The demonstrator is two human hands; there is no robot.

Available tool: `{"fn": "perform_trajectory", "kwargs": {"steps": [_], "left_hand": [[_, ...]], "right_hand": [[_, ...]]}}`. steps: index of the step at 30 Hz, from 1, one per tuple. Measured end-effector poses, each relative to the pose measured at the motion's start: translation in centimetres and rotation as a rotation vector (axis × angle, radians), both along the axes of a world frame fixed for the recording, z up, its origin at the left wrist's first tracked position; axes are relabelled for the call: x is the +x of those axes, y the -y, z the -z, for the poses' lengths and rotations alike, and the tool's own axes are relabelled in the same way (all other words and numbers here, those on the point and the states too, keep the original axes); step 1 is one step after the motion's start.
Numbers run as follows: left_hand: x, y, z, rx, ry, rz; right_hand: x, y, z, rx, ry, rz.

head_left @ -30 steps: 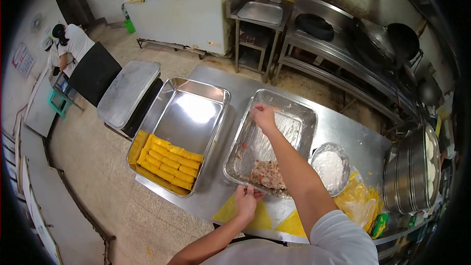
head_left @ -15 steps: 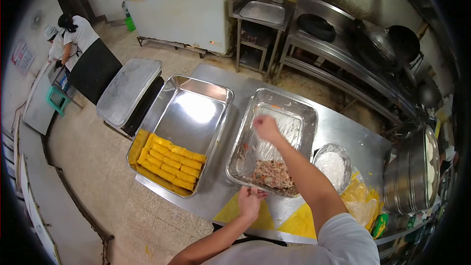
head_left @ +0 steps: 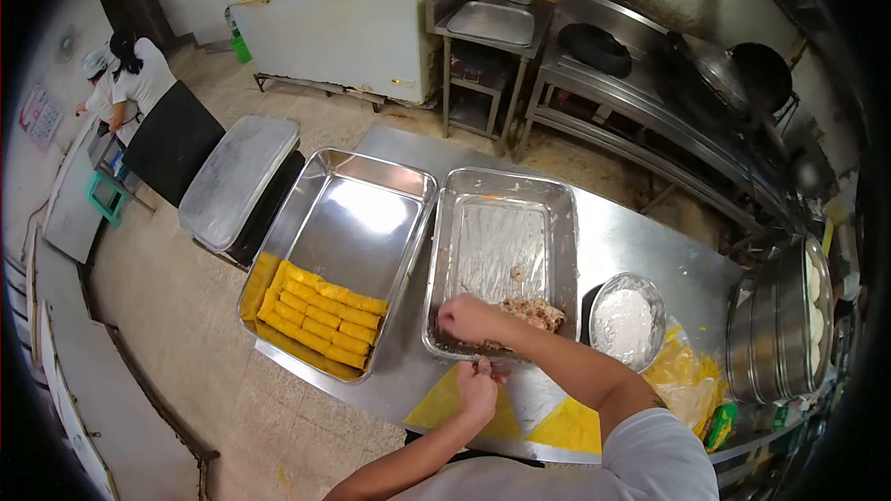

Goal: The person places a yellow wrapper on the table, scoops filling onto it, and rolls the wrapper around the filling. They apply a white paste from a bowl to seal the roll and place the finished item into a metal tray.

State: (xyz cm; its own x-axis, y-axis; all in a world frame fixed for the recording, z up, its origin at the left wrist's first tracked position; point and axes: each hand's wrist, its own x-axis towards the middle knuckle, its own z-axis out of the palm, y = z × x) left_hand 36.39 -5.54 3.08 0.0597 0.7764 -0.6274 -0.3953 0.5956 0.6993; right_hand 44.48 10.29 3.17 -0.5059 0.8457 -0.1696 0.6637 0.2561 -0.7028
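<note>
A steel pan (head_left: 506,187) stands in front of me, smeared inside, with a heap of minced meat filling (head_left: 536,314) at its near end. My right hand (head_left: 466,317) is inside the pan at its near left corner, fingers curled down; whatever they hold is hidden. At the near rim my left hand (head_left: 480,387) grips the pan's edge from outside. To the left, a second steel pan (head_left: 371,187) carries several yellow rolls (head_left: 320,315) in rows. Yellow wrapper sheets (head_left: 564,422) lie along the table's front edge, below the smeared pan.
A bowl of white paste or powder (head_left: 627,317) sits right of the pan, by a plastic bag of yellow strips (head_left: 682,371). Stacked steamers (head_left: 775,325) stand far right. A lidded container (head_left: 239,181) is at left. Two people (head_left: 139,74) work beyond it, near a chest freezer (head_left: 343,32).
My right hand has swept from the pan's upper middle down to its near left corner. The smeared pan has shifted and turned slightly leftward, with my left hand still at its near rim.
</note>
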Motion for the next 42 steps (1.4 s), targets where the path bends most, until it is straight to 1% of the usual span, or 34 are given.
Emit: {"fn": "perform_trajectory", "kwargs": {"steps": [2, 4, 5, 6, 7, 9, 10, 12, 13, 15, 17, 18, 19, 21, 22, 23, 25, 27, 29, 30, 33, 35, 37, 38, 39, 41, 42], "left_hand": [[0.1, 0.2, 0.3, -0.014, -0.022, 0.002], [0.0, 0.3, 0.4, -0.026, -0.029, 0.001], [0.1, 0.3, 0.3, -0.031, -0.025, 0.002], [0.1, 0.3, 0.3, -0.034, -0.021, 0.003], [0.1, 0.3, 0.5, -0.022, -0.017, 0.002], [0.1, 0.4, 0.9, 0.003, -0.009, 0.0], [0.2, 0.3, 0.4, 0.009, -0.009, -0.03], [0.6, 0.3, -0.2, 0.017, -0.008, -0.082], [0.4, 0.4, -0.1, 0.023, -0.03, -0.034], [-0.2, 0.3, 0.1, 0.041, -0.069, 0.061], [0.0, 0.5, 1.1, 0.02, -0.021, 0.022], [0.0, 0.5, 1.3, 0.009, 0.003, 0.003], [0.1, 0.4, 0.9, 0.001, 0.015, -0.003], [0.0, 0.4, 0.0, -0.017, 0.04, -0.018], [0.0, 0.3, 0.2, -0.008, 0.042, -0.007], [-0.2, 0.4, 0.4, -0.002, 0.042, 0.005], [-0.1, 0.5, 1.4, 0.013, 0.048, 0.002], [0.1, 0.8, 2.6, 0.024, 0.059, -0.027], [0.3, 0.3, 0.0, 0.046, 0.099, -0.074], [0.3, 0.0, -1.0, 0.06, 0.119, -0.093], [0.0, -0.1, -0.3, 0.029, 0.131, -0.07], [0.0, -0.1, 0.1, 0.027, 0.157, -0.073], [0.1, -0.1, 0.2, 0.032, 0.171, -0.068], [0.0, -0.1, 0.1, 0.04, 0.17, -0.064], [-0.1, -0.1, 0.1, 0.045, 0.165, -0.063], [0.1, 0.1, 1.0, 0.098, 0.146, -0.081], [0.2, 0.2, 1.3, 0.125, 0.134, -0.089]], "right_hand": [[0.7, 0.7, -3.5, -0.138, -0.095, -0.001], [2.9, -1.6, -4.9, -0.068, -0.15, 0.156], [6.4, -5.6, -3.4, 0.082, -0.143, 0.439], [8.1, -8.3, -3.6, 0.107, -0.053, 0.596], [10.8, -11.8, -0.4, 0.26, 0.098, 0.661], [14.1, -15.8, 0.1, 0.33, 0.243, 0.687], [14.8, -16.5, 0.5, 0.343, 0.315, 0.685], [15.1, -15.6, 2.2, 0.581, 0.434, 0.615], [15.1, -15.1, 2.8, 0.703, 0.493, 0.575], [14.4, -13.9, 3.9, 0.388, 0.678, 0.413], [12.8, -8.8, 5.9, 0.31, 0.714, 0.335], [11.4, -5.4, 4.7, 0.159, 0.664, 0.284], [10.0, -2.6, 1.6, 0.008, 0.61, 0.232], [9.2, -1.1, -2.7, -0.161, 0.604, 0.15], [9.3, -1.0, -3.6, -0.244, 0.596, 0.112], [10.5, -1.8, -3.9, -0.084, 0.546, 0.196], [13.6, -6.0, -4.6, -0.053, 0.563, 0.408], [17.0, -9.9, -3.4, 0.102, 0.676, 0.587], [21.3, -11.8, 1.4, 0.195, 0.714, 0.454], [22.3, -12.2, 2.8, 0.243, 0.732, 0.391], [18.2, -8.2, -0.6, -0.064, 0.861, 0.125], [16.1, -4.6, -2.3, -0.184, 0.752, 0.087], [14.9, -4.6, -6.2, -0.402, 0.692, 0.116], [14.7, -5.1, -7.3, -0.51, 0.656, 0.128], [17.0, -6.6, -3.4, -0.106, 0.677, 0.134], [17.0, -9.5, -4.8, 0.101, 0.643, 0.432], [18.6, -11.4, -3.7, 0.191, 0.676, 0.408]]}}
